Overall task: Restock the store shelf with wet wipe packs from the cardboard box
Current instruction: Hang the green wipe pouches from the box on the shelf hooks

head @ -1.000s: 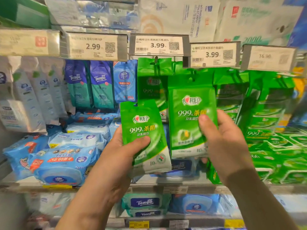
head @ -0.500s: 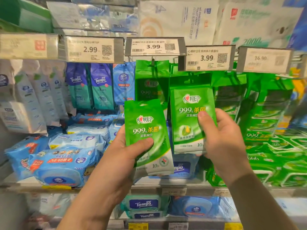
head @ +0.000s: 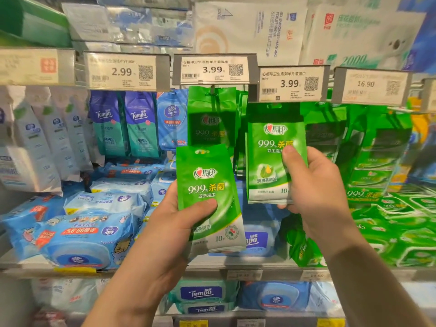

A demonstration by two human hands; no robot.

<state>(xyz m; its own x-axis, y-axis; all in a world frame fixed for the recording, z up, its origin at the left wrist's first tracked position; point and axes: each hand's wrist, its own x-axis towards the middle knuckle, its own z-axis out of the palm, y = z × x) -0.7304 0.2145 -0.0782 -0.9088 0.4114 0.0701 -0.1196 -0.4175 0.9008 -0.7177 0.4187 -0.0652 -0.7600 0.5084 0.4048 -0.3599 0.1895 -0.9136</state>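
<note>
Head view, looking at a store shelf with both hands raised in front of it. The left hand (head: 174, 223) grips a green wet wipe pack (head: 208, 197), thumb pressed across the front of the pack and the fingers hidden behind it. This pack is held upright, slightly tilted, in front of the shelf and apart from the hanging stock. The right hand (head: 313, 185) grips a second green pack (head: 271, 161), thumb on its front near the right edge, fingers curled behind. The second pack sits higher and further right, its top just below a 3.99 price tag (head: 291, 83), and its dark upper edge seems to be at the hanging row; whether it is on a hook cannot be told.

Behind the left-hand pack, another green pack (head: 211, 114) hangs under a second 3.99 tag (head: 213, 69). To the right, more green packs (head: 368, 147) hang in a row beneath a 16.90 tag (head: 370, 86), with larger green packs (head: 405, 232) stacked below them on the shelf board.

To the left hang blue and teal Tempo packs (head: 125, 123) under a 2.99 tag (head: 122, 72), and white packs (head: 42, 142) beyond them. Large blue wipe packs (head: 87, 232) lie piled on the shelf board at lower left. The shelf's front edge (head: 247, 272) carries small labels, and more blue packs (head: 273, 296) sit on the level below. White tissue bundles (head: 250, 29) fill the shelf above.
</note>
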